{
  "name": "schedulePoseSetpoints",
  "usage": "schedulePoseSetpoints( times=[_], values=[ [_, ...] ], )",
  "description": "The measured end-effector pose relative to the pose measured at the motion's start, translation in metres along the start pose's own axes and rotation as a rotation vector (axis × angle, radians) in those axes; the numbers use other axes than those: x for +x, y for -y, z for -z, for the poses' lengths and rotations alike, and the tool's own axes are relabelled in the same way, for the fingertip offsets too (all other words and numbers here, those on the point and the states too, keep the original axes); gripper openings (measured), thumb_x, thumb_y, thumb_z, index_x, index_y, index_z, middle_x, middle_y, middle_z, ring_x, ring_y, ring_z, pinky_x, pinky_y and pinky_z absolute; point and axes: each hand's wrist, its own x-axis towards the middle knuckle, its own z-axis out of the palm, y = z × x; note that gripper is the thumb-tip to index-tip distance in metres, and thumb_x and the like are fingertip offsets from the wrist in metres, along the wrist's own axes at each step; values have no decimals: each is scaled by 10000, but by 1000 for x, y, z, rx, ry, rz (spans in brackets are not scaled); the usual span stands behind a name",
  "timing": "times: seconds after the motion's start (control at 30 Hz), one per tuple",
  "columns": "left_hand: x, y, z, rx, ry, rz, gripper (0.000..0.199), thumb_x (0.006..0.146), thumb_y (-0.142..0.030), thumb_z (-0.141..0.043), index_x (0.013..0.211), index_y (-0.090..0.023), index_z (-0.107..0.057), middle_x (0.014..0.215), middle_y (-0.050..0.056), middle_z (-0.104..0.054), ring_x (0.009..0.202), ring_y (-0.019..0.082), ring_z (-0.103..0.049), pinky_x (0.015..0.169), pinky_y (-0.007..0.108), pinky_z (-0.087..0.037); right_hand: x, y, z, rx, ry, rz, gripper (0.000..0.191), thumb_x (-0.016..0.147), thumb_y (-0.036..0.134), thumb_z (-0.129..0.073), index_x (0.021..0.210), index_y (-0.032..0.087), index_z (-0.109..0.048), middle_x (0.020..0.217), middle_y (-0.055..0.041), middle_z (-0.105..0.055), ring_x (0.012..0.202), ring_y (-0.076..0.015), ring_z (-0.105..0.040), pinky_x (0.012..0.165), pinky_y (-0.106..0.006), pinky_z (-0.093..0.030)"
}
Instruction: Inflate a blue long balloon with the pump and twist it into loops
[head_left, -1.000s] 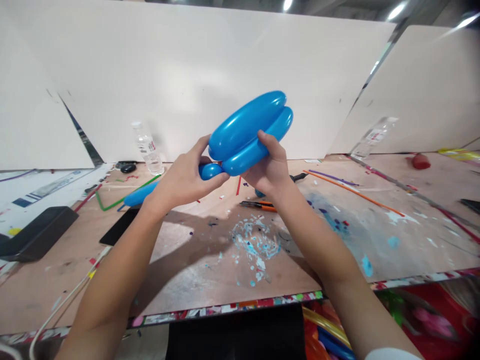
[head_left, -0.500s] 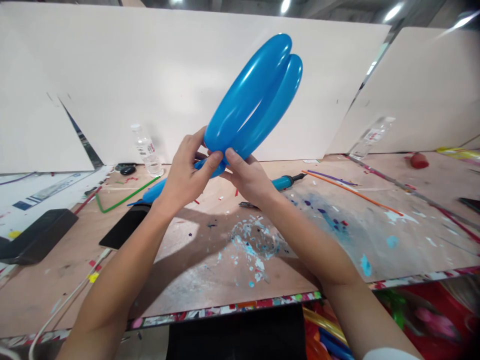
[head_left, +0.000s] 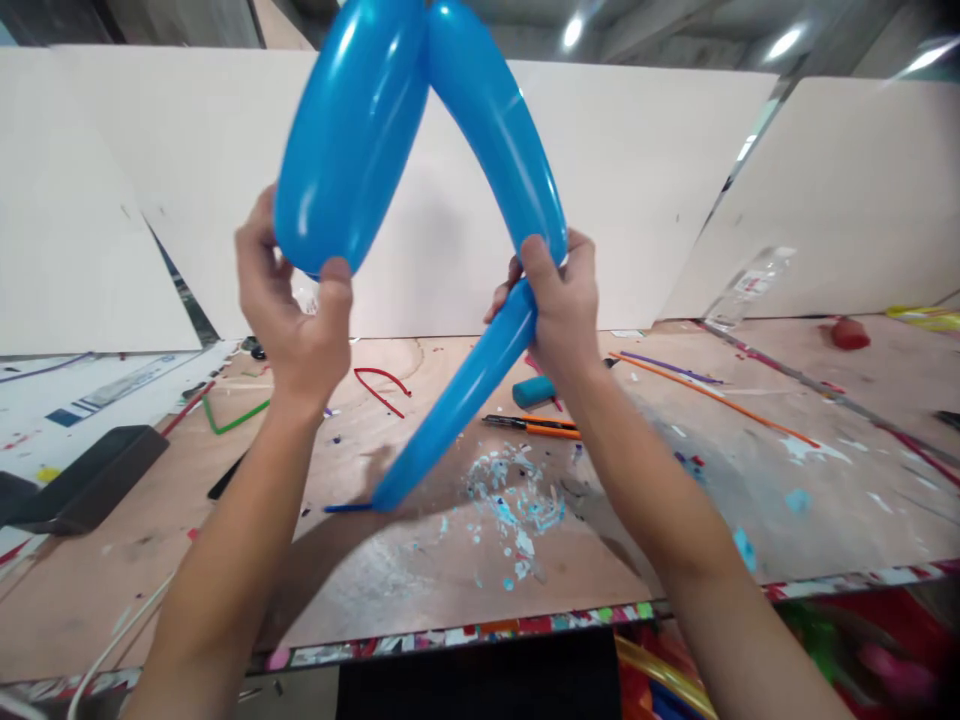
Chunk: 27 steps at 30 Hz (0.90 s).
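A long blue balloon (head_left: 352,140), twisted into sections, is raised in front of the white board. Its wide left section and narrower right section meet at the top, forming an upside-down V. My left hand (head_left: 296,300) grips the lower end of the wide section, thumb in front and fingers behind. At the twist under the right section, my right hand (head_left: 559,290) is closed round the balloon. From there a thinner piece slants down left, and its uninflated tip lies at the tabletop.
On the table (head_left: 420,570) are a teal balloon pump (head_left: 534,391), an orange-handled cutter (head_left: 551,428), and uninflated balloons in red (head_left: 382,385), green (head_left: 229,418) and orange (head_left: 720,400). A black box (head_left: 94,480) stands left; a plastic bottle (head_left: 750,288) leans right.
My hands have moved apart, left hand leftward and right hand to the right. The two balloon sections, side by side before, now spread into an upside-down V, higher in view.
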Motion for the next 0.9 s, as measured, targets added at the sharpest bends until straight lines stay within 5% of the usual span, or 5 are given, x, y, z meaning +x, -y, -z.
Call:
schedulePoseSetpoints(
  times=[0.07, 0.17, 0.43, 0.67, 0.9],
  values=[
    [6, 6, 5, 16, -200, -56, 558, 821, -703, -479, 1093, -215, -497, 1175, 62, -568, 1199, 307, -503, 888, 447, -460, 19, 18, 18, -163, 52, 12, 419, 791, 365, -676, 1035, 286, -344, 743, 83, -530, 527, -99, -575, 491, -252, -534],
    [12, 7, 9, 70, -217, -22, 538, 812, -740, -455, 993, -237, -517, 1059, 27, -605, 1154, 309, -537, 806, 441, -462, 38, 53, 37, -504, 201, 52, 431, 730, 217, -705, 1005, 270, -377, 735, 62, -541, 523, -120, -569, 474, -269, -511],
    [37, -17, 4, 230, -260, 8, 694, 763, -853, -311, 1012, -222, -459, 1078, 26, -553, 1147, 256, -511, 855, 411, -434, 46, 116, 30, -1514, 325, 374, 337, 791, 457, -660, 953, 172, -581, 759, -64, -572, 766, -216, -561, 754, -382, -411],
    [11, -40, -15, 171, -75, -49, 472, 805, -639, -569, 943, -194, -490, 872, 11, -549, 824, 144, -526, 751, 323, -443, 3, 98, 13, -1320, 733, -50, 273, 759, 440, -658, 781, 171, -617, 663, -53, -581, 640, -187, -553, 602, -322, -401],
    [-19, -44, -30, -40, 402, 233, 335, 767, -490, -633, 840, -170, -567, 734, -4, -584, 662, 131, -505, 597, 263, -413, -9, 79, 20, -894, 730, -357, 368, 810, 516, -581, 781, 157, -661, 732, -81, -665, 609, -174, -597, 560, -324, -457]
  ],
)
